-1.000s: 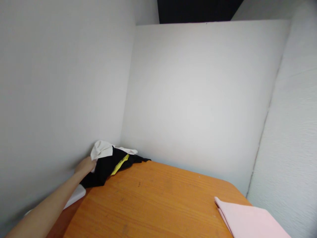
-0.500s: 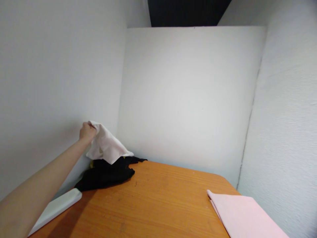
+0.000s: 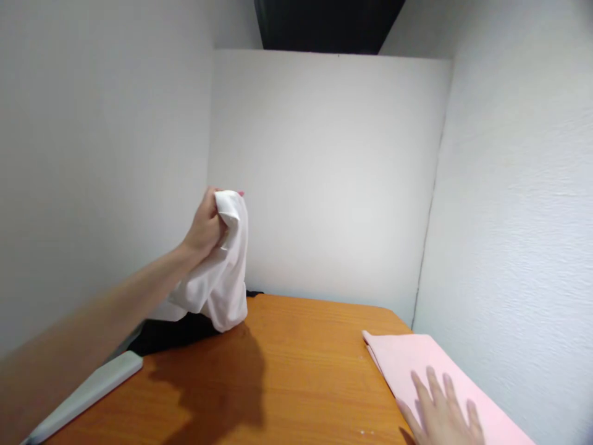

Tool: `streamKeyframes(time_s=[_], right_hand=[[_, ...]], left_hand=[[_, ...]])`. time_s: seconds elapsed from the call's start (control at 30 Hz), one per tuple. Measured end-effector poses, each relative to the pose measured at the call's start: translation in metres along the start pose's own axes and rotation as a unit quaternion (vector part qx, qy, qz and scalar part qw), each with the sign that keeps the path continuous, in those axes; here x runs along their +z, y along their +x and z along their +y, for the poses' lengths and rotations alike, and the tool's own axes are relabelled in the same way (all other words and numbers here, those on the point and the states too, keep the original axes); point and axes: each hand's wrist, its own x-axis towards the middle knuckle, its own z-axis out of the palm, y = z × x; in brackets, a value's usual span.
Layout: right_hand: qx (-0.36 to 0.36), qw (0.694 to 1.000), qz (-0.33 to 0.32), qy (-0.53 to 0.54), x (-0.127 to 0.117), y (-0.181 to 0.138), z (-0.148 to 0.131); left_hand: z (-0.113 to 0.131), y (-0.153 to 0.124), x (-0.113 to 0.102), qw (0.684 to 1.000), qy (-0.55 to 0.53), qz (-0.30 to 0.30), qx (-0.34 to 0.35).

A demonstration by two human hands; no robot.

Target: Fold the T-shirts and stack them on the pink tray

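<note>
While the white cloth point(image 3: 221, 281) is held bunched in the closed grip of the left hand point(image 3: 205, 225), it is lifted clear above the orange table point(image 3: 287, 383), with its lower folds hanging just over the near-left part of the tabletop and a shadow cast beneath. A black garment point(image 3: 171, 330) is seen behind and below the cloth, in the left corner against the white wall point(image 3: 324, 173). A flat grey-white object point(image 3: 83, 392) is laid along the table's left edge. On the right side, a folded pink cloth point(image 3: 417, 364) is spread on the table, and the right hand point(image 3: 442, 414) is rested flat upon it, fingers open and extended, with nothing gripped.
</note>
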Motion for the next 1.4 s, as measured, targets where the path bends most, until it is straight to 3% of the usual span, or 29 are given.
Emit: streamKeyframes(time_s=[0.1, 0.17, 0.27, 0.37, 0.43, 0.5, 0.63, 0.87, 1.0, 1.13, 1.23, 1.33, 1.4], right_hand=[[-0.022, 0.99, -0.044, 0.132, -0.024, -0.004, -0.06], [-0.018, 0.961, -0.123, 0.247, -0.04, -0.013, -0.098], [0.009, 0.911, -0.216, 0.35, -0.055, -0.03, -0.129], [0.01, 0.904, -0.241, 0.353, -0.058, -0.045, -0.122], [0.02, 0.92, -0.22, 0.325, -0.057, -0.054, -0.103], [0.04, 0.937, -0.187, 0.294, -0.055, -0.062, -0.084], [0.067, 0.954, -0.12, 0.267, -0.049, -0.072, -0.067], [0.066, 0.969, -0.047, 0.232, -0.04, -0.07, -0.104], [0.111, 0.976, -0.016, 0.186, -0.026, -0.063, -0.12], [0.153, 0.947, -0.057, 0.278, -0.014, -0.046, -0.112], [0.151, 0.912, -0.038, 0.379, -0.029, -0.023, -0.092], [0.147, 0.881, 0.03, 0.449, -0.067, 0.002, -0.069], [0.149, 0.866, 0.057, 0.474, -0.093, 0.017, -0.056]], left_hand=[[0.027, -0.039, 0.032, 0.979, -0.075, -0.19, -0.007], [0.023, -0.073, 0.05, 0.935, -0.059, -0.348, -0.014], [-0.012, -0.132, 0.064, 0.835, 0.028, -0.549, -0.019], [-0.056, -0.19, 0.057, 0.743, 0.162, -0.647, -0.055], [-0.079, -0.219, 0.046, 0.739, 0.196, -0.642, -0.06], [-0.09, -0.238, 0.037, 0.764, 0.198, -0.61, -0.064], [-0.074, -0.257, 0.035, 0.834, 0.159, -0.522, -0.078], [-0.011, -0.263, 0.078, 0.875, 0.135, -0.463, -0.029], [-0.01, -0.271, 0.108, 0.879, 0.199, -0.432, -0.029], [-0.024, -0.278, 0.12, 0.866, 0.2, -0.453, -0.075], [-0.04, -0.264, 0.106, 0.875, 0.134, -0.447, -0.126], [-0.049, -0.229, 0.073, 0.895, 0.014, -0.401, -0.196], [-0.051, -0.204, 0.047, 0.884, -0.068, -0.375, -0.27]])
